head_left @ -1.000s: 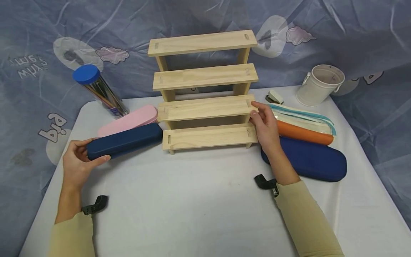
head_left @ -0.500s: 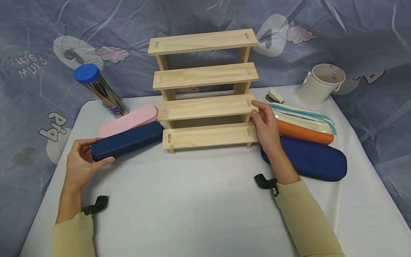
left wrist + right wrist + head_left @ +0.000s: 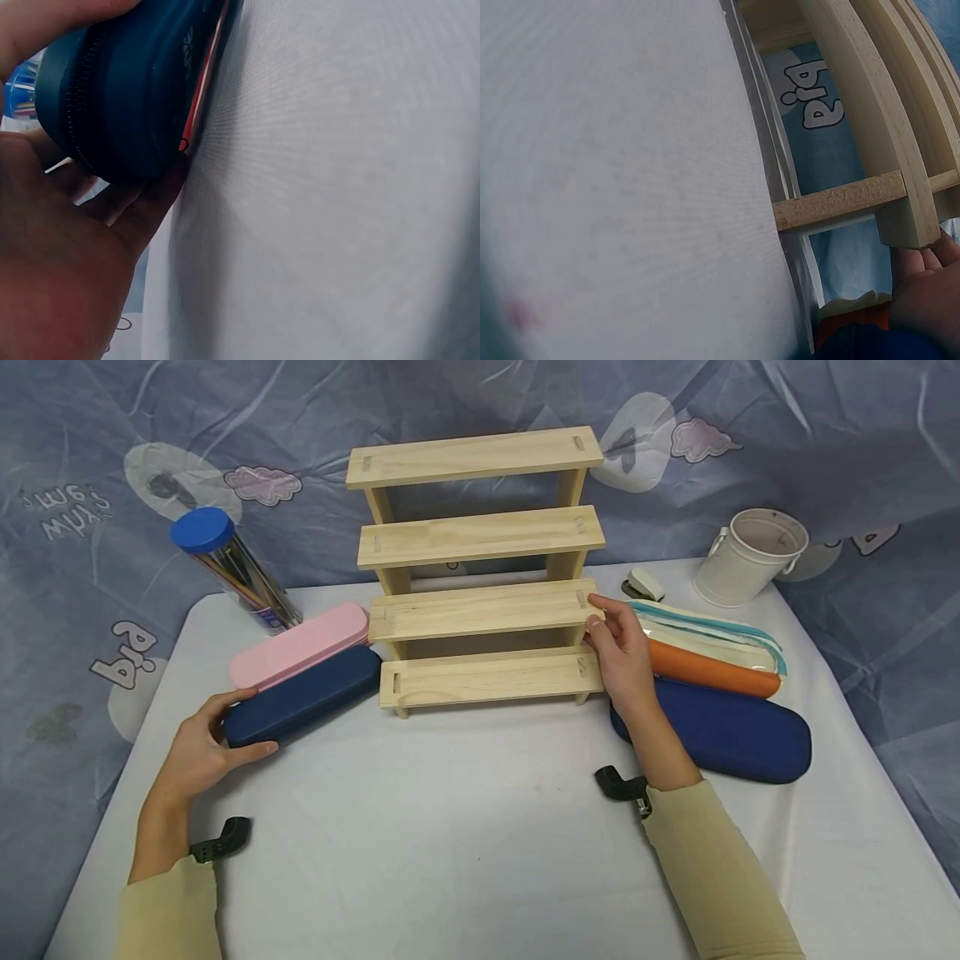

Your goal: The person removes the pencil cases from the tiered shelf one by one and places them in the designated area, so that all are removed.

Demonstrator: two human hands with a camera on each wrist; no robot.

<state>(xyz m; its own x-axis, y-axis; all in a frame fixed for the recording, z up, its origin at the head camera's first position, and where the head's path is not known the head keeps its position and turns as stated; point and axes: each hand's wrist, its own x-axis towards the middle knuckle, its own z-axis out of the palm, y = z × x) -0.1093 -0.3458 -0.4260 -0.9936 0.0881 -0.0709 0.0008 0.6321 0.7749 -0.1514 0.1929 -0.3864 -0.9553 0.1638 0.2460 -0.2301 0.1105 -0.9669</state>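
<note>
My left hand (image 3: 197, 758) grips the near end of a dark blue zip pencil case (image 3: 303, 693), thumb on the near side and fingers on the far side. In the left wrist view, the case's zipper (image 3: 82, 97) and a thin red strip (image 3: 196, 105) by its underside show. The case slants up to the left end of a stepped wooden shelf rack (image 3: 491, 681), against a pink case (image 3: 300, 646). My right hand (image 3: 626, 660) holds the right end of the rack's second-lowest board (image 3: 480, 612); some of its fingers are hidden behind the board.
Right of the rack lie an orange and clear pencil pouch (image 3: 705, 668), a navy case (image 3: 731, 731) and a small white stapler-like item (image 3: 643, 585). A white bucket (image 3: 742, 564) stands at the back right. A blue-lidded clear tube (image 3: 247, 577) of long sticks leans at the back left.
My left hand has moved right and toward me, bringing the near end of the blue case with it. More of the pink case shows. My right hand stays in place on the board.
</note>
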